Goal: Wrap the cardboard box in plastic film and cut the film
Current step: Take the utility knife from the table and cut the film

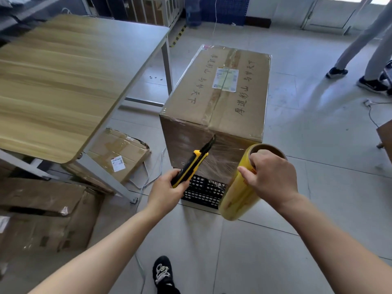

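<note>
Left hand [167,188] clasping the utility knife [192,165], right hand [272,177] hooked into the film roll [238,196], the person does best pulling it taut from the cardboard box [222,96] before slicing.

Of the black crate [201,192] under the cardboard box [220,98], only the near side shows. The fingertips of the right hand [273,177] are hidden inside the core of the film roll [239,196]. The print of the label [226,80] is too small to read. Whether the blade of the knife [194,162] touches the film [188,143] is unclear.
</note>
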